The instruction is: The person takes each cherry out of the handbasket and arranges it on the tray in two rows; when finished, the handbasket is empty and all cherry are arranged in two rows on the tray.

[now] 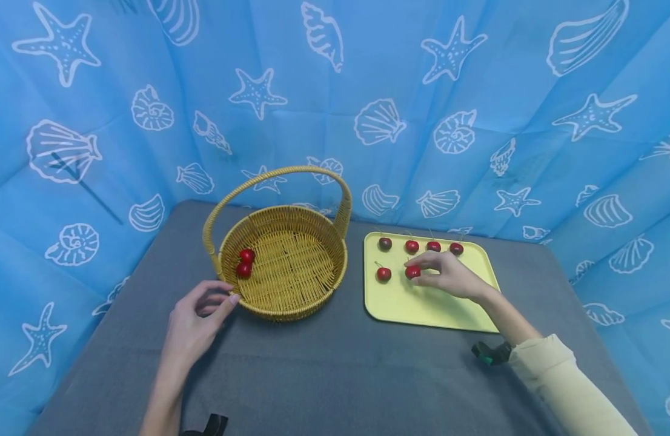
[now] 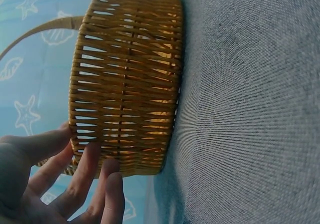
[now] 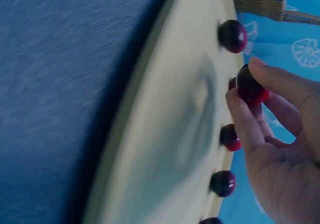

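My left hand (image 1: 195, 321) pinches the near left rim of a yellow-brown wicker basket (image 1: 283, 312), its thumb and fingers on either side of the edge. The basket's tall arched handle (image 1: 283, 172) stands upright. Two red cherries (image 1: 246, 263) lie inside against the left wall. Over a pale yellow tray (image 1: 417, 309), my right hand (image 1: 449, 275) pinches a dark red cherry (image 3: 251, 87) between thumb and fingertips. Another cherry (image 1: 383, 274) sits just left of it on the tray, and several more form a row behind, including one (image 1: 456, 248) at the right.
A grey cloth-covered table (image 1: 324, 375) carries the basket on the left and the tray on the right. Behind and at the sides hangs a blue curtain (image 1: 324, 121) with white shells and starfish. Dark straps (image 1: 490, 353) show at the wrists.
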Motion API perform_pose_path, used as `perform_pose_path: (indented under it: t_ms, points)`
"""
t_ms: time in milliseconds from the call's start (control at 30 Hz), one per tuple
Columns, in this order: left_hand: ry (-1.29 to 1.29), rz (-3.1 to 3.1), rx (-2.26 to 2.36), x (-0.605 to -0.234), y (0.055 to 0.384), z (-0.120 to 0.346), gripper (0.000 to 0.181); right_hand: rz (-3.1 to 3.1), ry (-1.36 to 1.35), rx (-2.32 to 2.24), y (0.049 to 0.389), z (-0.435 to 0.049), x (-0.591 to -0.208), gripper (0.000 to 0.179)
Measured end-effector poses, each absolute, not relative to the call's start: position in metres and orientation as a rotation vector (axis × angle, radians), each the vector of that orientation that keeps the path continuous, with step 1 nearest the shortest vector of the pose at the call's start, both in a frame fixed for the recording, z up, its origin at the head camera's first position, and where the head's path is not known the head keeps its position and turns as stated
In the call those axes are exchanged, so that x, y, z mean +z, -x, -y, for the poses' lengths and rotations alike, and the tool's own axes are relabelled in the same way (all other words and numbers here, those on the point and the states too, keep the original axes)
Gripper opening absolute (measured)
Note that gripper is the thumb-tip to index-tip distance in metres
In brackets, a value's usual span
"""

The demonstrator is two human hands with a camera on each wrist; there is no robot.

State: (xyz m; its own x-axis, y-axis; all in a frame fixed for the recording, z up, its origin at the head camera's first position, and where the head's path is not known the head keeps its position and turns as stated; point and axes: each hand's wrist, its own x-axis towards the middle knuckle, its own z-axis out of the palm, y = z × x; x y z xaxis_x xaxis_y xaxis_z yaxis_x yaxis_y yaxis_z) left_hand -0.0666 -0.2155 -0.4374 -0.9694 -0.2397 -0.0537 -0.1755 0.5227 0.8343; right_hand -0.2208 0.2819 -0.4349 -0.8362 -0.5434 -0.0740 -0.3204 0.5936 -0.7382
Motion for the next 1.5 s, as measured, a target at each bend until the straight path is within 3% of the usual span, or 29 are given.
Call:
perform_pose_path:
  t_ms: [333,667,1067,1500]
  points:
    - [-0.345,2.669,-1.463,-0.437,0.066,0.216,0.037,-2.584,0.739,-1.082,0.222,-0.288,-0.453,0.037]
    - [-0.356,2.677,-1.462,-0.437,0.066,0.216,0.037,-2.571,0.720,-1.072,0.220,-0.290,-0.452,0.049]
    - [-0.341,2.669,-1.461,-0.437,0.065,0.217,0.037,-2.624,0.745,-1.084,0.219,-0.291,-0.426,0.043]
    - [-0.316,2.640,-1.417,-0.439,0.064,0.214,0.032,-2.612,0.847,-1.156,0.223,-0.243,-0.391,0.038]
